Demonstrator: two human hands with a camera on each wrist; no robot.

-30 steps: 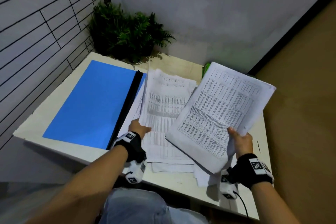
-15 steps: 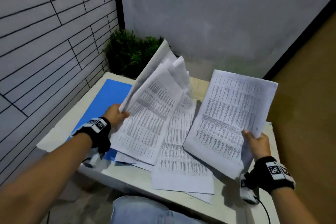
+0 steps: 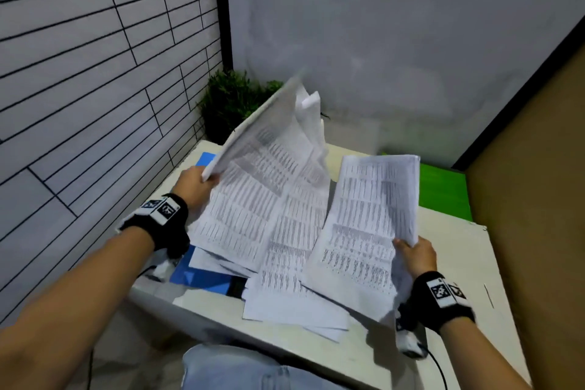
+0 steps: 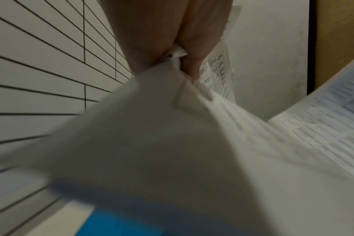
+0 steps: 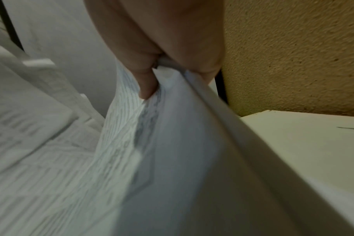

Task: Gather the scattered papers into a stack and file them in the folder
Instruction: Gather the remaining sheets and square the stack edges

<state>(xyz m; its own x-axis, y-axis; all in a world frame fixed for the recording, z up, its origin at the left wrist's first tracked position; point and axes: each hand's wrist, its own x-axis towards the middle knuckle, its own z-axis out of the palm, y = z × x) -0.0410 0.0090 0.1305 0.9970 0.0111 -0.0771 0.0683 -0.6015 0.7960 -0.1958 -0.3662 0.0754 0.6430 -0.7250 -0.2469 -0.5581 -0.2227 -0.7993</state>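
Observation:
My left hand point(image 3: 198, 182) pinches the left edge of a loose bundle of printed papers point(image 3: 262, 190), lifted and fanned above the table; the left wrist view shows the fingers point(image 4: 194, 47) pinching those papers point(image 4: 172, 127). My right hand point(image 3: 413, 252) grips the lower right corner of a second, neater stack of printed sheets point(image 3: 370, 218), held tilted; in the right wrist view the thumb point(image 5: 145, 83) presses on that stack point(image 5: 172, 159). More sheets point(image 3: 291, 301) lie on the table, overhanging its front edge. The blue folder point(image 3: 205, 279) lies open, mostly covered by paper.
The white table point(image 3: 456, 263) stands in a corner, with a tiled wall at the left and a grey wall behind. A green plant point(image 3: 231, 98) sits at the back left corner. Something bright green point(image 3: 440, 187) lies behind the right stack. A tan wall runs along the right.
My left hand has taken hold of the papers lying by the folder and lifted them up off the table, fanning them. The right hand's stack has tilted more upright.

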